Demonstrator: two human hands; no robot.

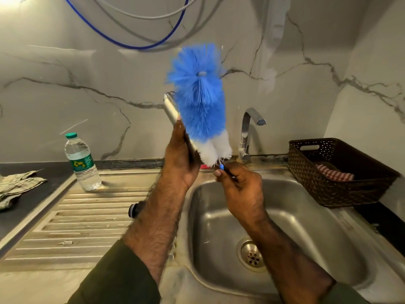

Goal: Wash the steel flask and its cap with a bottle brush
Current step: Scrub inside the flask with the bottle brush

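My left hand (180, 160) grips the steel flask (172, 108) above the sink's left rim; the flask tilts up and to the left, and the brush hides most of it. My right hand (238, 181) pinches the thin handle of the bottle brush (200, 102). The brush points upward, with blue bristles on top and white ones at the base, in front of the flask. A dark round cap (134, 210) lies on the drainboard, partly behind my left forearm.
The steel sink basin (306, 227) with its drain (252, 254) lies below my hands, and the tap (249, 132) stands behind it. A water bottle (82, 163) stands on the ribbed drainboard (76, 216). A cloth (15, 185) lies far left. A brown basket (335, 172) sits on the right.
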